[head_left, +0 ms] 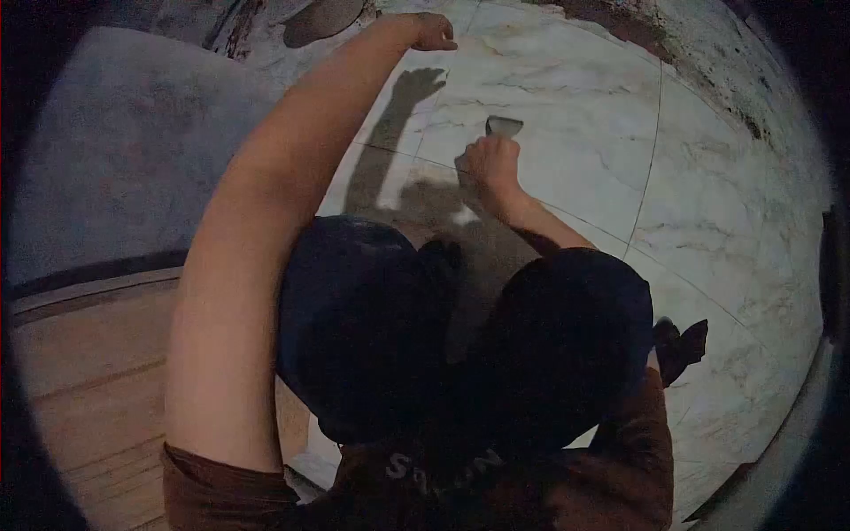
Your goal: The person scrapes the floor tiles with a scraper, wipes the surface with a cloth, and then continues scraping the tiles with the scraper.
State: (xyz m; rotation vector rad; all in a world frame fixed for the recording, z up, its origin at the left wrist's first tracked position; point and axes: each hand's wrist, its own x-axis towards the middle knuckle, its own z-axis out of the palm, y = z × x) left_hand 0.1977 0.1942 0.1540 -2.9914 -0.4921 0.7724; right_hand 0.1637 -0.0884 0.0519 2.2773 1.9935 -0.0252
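Observation:
My right hand is closed around a scraper with a flat, wide blade, which points away from me over the pale marbled tiles. The scraper's handle is hidden in my fist. Farther off and to the left, my left hand is stretched out above the same tiles, its fingers loosely bent. I see nothing between those fingers, though the fingertips are small and dim. Shadows of my arm and hand fall across the tiles between the two hands.
My dark-clothed knees fill the middle. A rough, broken border runs along the tiles' far edge. On the left are a grey surface and brown planks. A rounded brownish object lies at the top; something dark is at right.

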